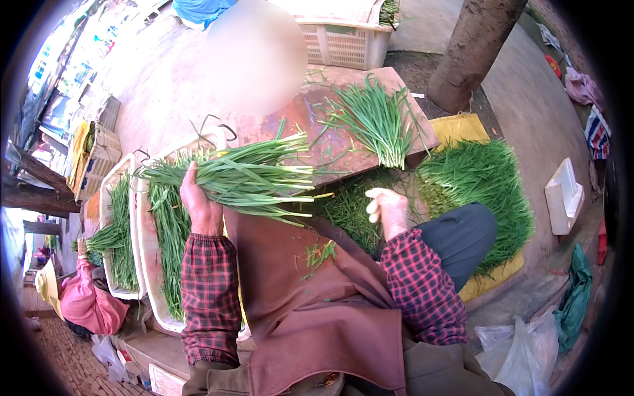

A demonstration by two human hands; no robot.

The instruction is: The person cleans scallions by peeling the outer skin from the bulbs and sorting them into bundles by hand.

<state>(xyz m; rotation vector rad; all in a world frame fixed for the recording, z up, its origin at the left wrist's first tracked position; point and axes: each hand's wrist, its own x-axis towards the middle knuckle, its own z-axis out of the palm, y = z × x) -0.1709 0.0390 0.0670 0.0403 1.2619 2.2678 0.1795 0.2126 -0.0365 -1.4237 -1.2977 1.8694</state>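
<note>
My left hand [199, 206] is wrapped round a thick bunch of green chives [257, 173], whose pale cut ends point right above my lap. To the right of it, my right hand [389, 210] is curled closed, with nothing showing between its fingers. Another bunch of chives [380, 122] lies spread on the low reddish board [264, 135] in front of me. Loose green trimmings [353, 211] are heaped below the board's near edge. A few scraps [319, 256] rest on my brown apron [290, 264].
A large mat of chives [479, 198] lies on yellow sacking [460, 129] at my right. White crates [153, 264] filled with chives stand at my left. A tree trunk [472, 56] and a plastic crate [347, 46] are beyond the board. A person in pink [91, 297] is far left.
</note>
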